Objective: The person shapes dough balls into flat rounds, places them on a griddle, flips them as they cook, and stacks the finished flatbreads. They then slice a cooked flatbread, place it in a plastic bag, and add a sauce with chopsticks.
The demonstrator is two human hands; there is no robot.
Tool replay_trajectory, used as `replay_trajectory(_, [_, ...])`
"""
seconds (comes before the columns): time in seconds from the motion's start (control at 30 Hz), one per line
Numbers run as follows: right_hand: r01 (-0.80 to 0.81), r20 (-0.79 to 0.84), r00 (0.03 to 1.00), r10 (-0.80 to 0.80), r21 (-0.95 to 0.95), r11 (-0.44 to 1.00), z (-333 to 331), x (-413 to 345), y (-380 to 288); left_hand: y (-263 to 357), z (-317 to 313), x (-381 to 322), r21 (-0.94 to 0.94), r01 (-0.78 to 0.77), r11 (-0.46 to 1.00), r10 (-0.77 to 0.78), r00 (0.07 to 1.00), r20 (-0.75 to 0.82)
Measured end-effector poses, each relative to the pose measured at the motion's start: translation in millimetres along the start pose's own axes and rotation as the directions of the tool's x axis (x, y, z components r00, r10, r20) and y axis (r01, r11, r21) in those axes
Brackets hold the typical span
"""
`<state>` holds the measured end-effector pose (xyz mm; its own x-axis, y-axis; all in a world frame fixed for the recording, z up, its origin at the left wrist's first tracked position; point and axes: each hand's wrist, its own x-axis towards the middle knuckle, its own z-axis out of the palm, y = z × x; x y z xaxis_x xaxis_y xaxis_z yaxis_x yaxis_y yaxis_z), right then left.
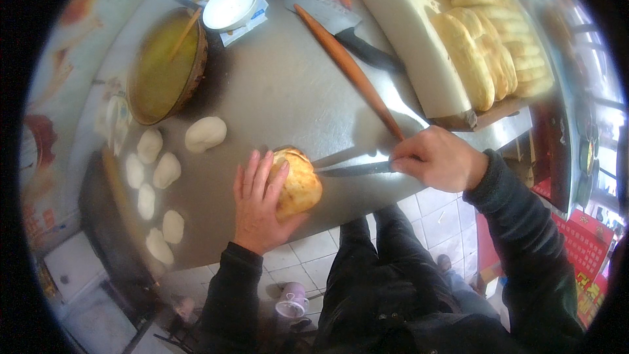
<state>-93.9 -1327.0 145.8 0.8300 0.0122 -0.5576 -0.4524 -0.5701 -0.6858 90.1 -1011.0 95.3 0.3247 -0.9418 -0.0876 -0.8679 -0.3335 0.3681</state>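
My left hand grips a round, browned flatbread on the metal worktop, fingers across its left side and the thumb at its near edge. A narrow-bladed knife is in my right hand, its blade level and aimed left. The blade's tip meets the bread's right side; whether it is inside the crust I cannot tell. Just beyond my right hand lies a tapered wooden rolling pin. Several pale dough pieces rest left of my left hand, one larger lump apart from them.
A bowl of yellowish liquid with a wooden stick stands back left, near a white bowl. A black-handled cleaver lies beside the rolling pin. Long flatbreads fill a cloth-lined box at right. Below the worktop's front edge, a pinkish bucket is on the tiles.
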Motion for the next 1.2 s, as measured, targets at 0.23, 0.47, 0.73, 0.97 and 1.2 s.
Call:
replay_trajectory(0.23, [-0.005,-0.128,0.992,-0.008,-0.108,0.994,5.4,0.4,-8.8,-0.1,-0.2,0.7,-0.017,-0.011,1.000,0.012,0.999,0.039])
replay_trajectory(0.47, [0.020,-0.042,0.999,-0.017,0.072,0.997,72.2,54.6,-23.7,-0.1,7.9,-0.2,0.063,-0.063,0.996,0.063,0.998,0.006])
replay_trajectory(0.73, [-0.010,-0.061,0.998,0.022,0.195,0.981,82.9,17.6,-17.6,6.1,23.0,-1.3,0.138,0.008,0.990,0.000,0.998,-0.058])
replay_trajectory(0.97, [-0.036,-0.062,0.996,0.058,0.306,0.951,110.7,15.6,-21.8,6.5,20.9,0.8,0.103,0.117,0.988,-0.102,0.985,-0.138])
replay_trajectory(1.2, [0.005,-0.087,0.996,0.018,0.263,0.965,128.8,44.5,-49.4,21.8,30.6,7.0,-0.079,0.222,0.972,-0.235,0.916,-0.326])
